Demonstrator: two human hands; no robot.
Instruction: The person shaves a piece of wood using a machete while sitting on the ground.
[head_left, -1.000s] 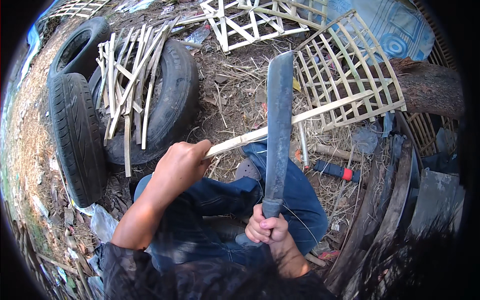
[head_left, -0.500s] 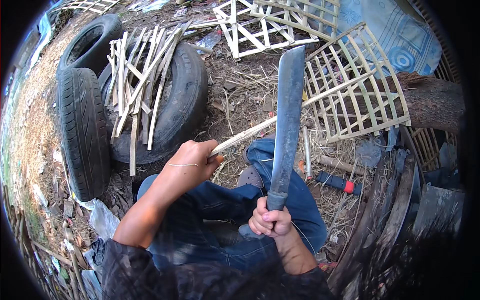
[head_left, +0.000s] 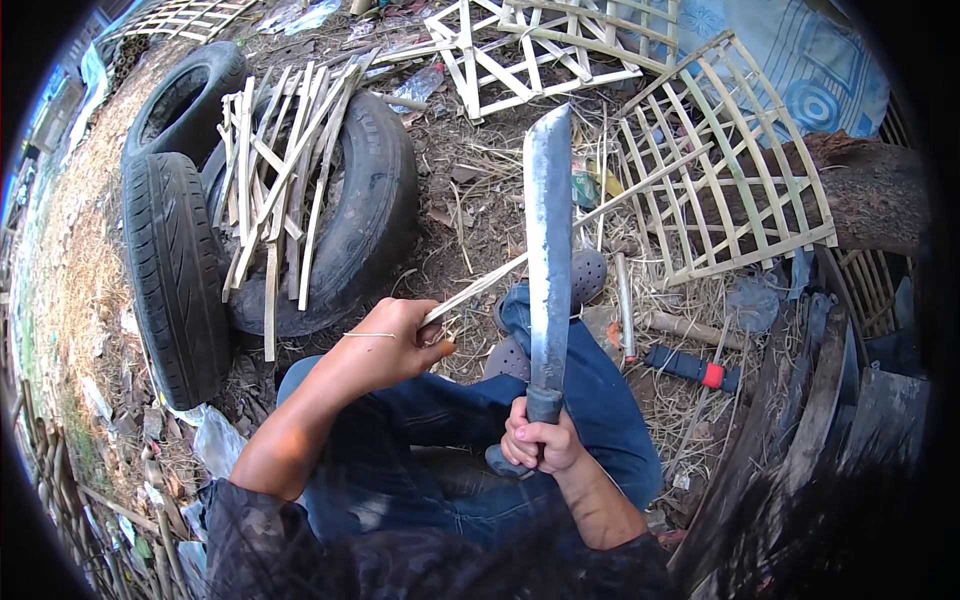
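Tyres [head_left: 178,290]: leaned and lay in the left of the frame.
Slats [head_left: 271,295]: heaped loose across one tyre, upper left; a knock could have spilled them, as no tie showed.
Left hand [head_left: 392,345]: grasped the strip's near end, left of centre, a pale thread [head_left: 370,335] across the wrist.
Strip [head_left: 482,285]: slanted from that hand behind the blade to the panel; whether it touched either could not be told. If its far end snagged in the lattice, it could have twisted.
Right hand [head_left: 540,442]: clenched round the knife's handle, lower centre.
Knife [head_left: 548,250]: upright at centre, tip uppermost. A glancing stroke on so thin a strip could have sent the edge into the left hand or jeans [head_left: 605,420].
Panel [head_left: 750,260]: sat upper right, its open gaps ready to catch the strip.
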